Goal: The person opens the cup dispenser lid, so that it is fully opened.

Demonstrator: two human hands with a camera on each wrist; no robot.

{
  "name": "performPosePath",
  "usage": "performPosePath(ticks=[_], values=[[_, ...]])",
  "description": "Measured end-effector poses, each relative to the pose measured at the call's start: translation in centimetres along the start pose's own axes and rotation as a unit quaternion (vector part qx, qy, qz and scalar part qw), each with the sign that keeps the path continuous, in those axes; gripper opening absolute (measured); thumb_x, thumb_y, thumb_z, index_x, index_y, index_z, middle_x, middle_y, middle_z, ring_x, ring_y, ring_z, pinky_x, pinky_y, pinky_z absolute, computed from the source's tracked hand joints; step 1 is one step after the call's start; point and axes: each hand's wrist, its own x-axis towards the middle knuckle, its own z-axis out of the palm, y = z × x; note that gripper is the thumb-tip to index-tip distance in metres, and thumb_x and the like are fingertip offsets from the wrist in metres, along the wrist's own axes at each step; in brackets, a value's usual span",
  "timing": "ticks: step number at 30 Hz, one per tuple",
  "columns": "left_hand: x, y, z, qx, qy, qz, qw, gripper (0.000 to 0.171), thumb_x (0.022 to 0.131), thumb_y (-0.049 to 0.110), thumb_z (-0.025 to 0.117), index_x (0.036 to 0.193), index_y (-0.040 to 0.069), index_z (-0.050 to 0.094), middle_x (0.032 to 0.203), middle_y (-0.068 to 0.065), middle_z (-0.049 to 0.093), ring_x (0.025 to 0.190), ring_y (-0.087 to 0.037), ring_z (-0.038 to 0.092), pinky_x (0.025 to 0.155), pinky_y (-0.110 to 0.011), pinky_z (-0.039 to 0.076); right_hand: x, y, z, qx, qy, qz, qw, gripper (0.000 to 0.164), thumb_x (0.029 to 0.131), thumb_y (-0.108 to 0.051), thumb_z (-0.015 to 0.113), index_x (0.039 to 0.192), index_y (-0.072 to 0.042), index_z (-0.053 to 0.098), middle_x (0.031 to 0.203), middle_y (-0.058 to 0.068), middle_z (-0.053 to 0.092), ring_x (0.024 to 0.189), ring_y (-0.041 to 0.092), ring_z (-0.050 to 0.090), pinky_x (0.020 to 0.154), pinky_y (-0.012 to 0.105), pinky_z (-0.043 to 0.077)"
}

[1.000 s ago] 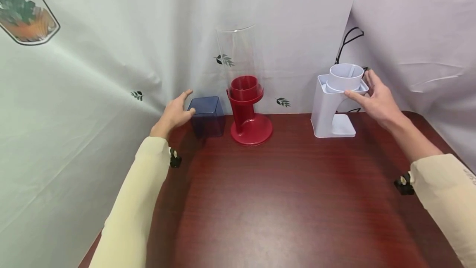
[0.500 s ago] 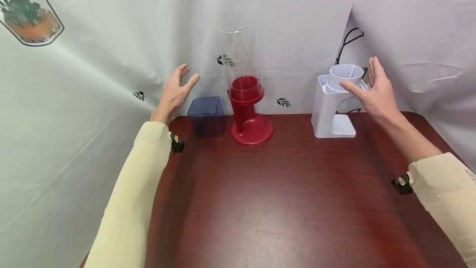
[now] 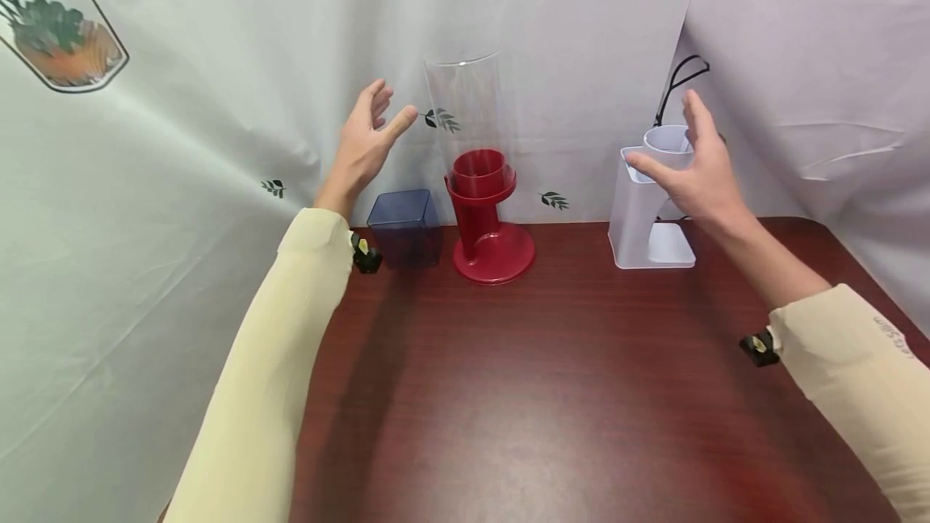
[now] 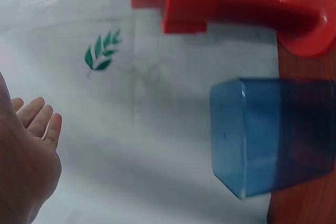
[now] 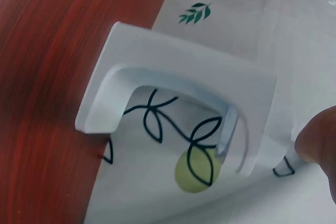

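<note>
My left hand is raised with its fingers spread, holding nothing. Below it a translucent blue square container sits at the table's back edge, well apart from the fingers in the left wrist view. Beside that stands a red round-based stand with a clear tall cylinder upright on its ring. My right hand, fingers apart and holding nothing, hides part of a white stand with a round white cup on top. In the right wrist view the thumb is near the cup end.
The dark reddish table stretches in front of these objects. Close behind hangs a pale patterned sheet, which also runs along the left side. Small black devices are strapped at both wrists.
My left hand has risen away from the blue container and shifted right. My right hand has let go of the white stand's top, moving up and left. The objects stay in place.
</note>
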Motion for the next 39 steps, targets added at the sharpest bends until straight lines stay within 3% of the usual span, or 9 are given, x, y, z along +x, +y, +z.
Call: performPosePath(ticks=[7, 12, 16, 23, 33, 39], values=[[0.7, 2.6, 1.2, -0.042, -0.010, 0.019, 0.9989, 0.092, 0.098, 0.044, 0.071, 0.170, 0.016, 0.022, 0.172, -0.002, 0.034, 0.155, -0.006, 0.031, 0.124, -0.025, 0.027, 0.0, -1.1, 2.6, -0.023, -0.028, -0.031, 0.999, 0.109, 0.091, -0.029, 0.086, 0.171, -0.016, 0.014, 0.176, 0.004, 0.021, 0.160, 0.016, 0.022, 0.128, 0.037, 0.020], [0.2, 5.2, 1.8, -0.057, -0.016, 0.021, 0.9980, 0.094, 0.098, 0.038, 0.071, 0.171, 0.012, 0.017, 0.173, -0.002, 0.031, 0.156, -0.007, 0.030, 0.124, -0.025, 0.027, 0.0, -1.7, 4.7, -0.019, -0.058, -0.037, 0.997, 0.114, 0.088, -0.031, 0.089, 0.172, -0.015, 0.013, 0.175, 0.005, 0.022, 0.159, 0.015, 0.022, 0.128, 0.038, 0.021], [0.2, 6.3, 2.2, -0.071, -0.021, 0.023, 0.9970, 0.096, 0.098, 0.037, 0.070, 0.171, 0.012, 0.013, 0.174, -0.002, 0.028, 0.156, -0.006, 0.028, 0.124, -0.024, 0.026, 0.0, -1.9, 6.6, -0.015, -0.079, -0.036, 0.996, 0.116, 0.087, -0.032, 0.090, 0.171, -0.013, 0.014, 0.175, 0.008, 0.024, 0.159, 0.021, 0.024, 0.128, 0.041, 0.023], [1.2, 6.8, 2.9, -0.085, -0.025, 0.019, 0.9959, 0.101, 0.096, 0.037, 0.074, 0.171, 0.014, 0.011, 0.174, 0.001, 0.028, 0.155, -0.002, 0.028, 0.120, -0.017, 0.028, 0.0, -1.6, 9.3, -0.019, -0.112, -0.010, 0.993, 0.116, 0.087, -0.039, 0.089, 0.172, -0.015, 0.013, 0.174, 0.008, 0.025, 0.159, 0.030, 0.026, 0.127, 0.051, 0.027], [1.9, 6.9, 4.1, -0.073, -0.021, 0.013, 0.9971, 0.105, 0.094, 0.039, 0.077, 0.172, 0.017, 0.011, 0.175, 0.005, 0.025, 0.156, -0.003, 0.026, 0.120, -0.017, 0.028, 0.3, -0.7, 12.4, -0.003, -0.140, 0.010, 0.990, 0.116, 0.086, -0.037, 0.089, 0.170, -0.006, 0.015, 0.172, 0.015, 0.029, 0.156, 0.040, 0.029, 0.124, 0.056, 0.029], [2.2, 6.7, 4.8, -0.068, -0.022, 0.013, 0.9974, 0.105, 0.094, 0.041, 0.078, 0.172, 0.016, 0.012, 0.174, 0.006, 0.024, 0.156, -0.004, 0.025, 0.119, -0.015, 0.027, 0.4, -0.1, 13.4, 0.017, -0.152, 0.036, 0.988, 0.117, 0.087, -0.037, 0.088, 0.170, -0.005, 0.013, 0.173, 0.014, 0.027, 0.158, 0.038, 0.026, 0.125, 0.056, 0.028]])
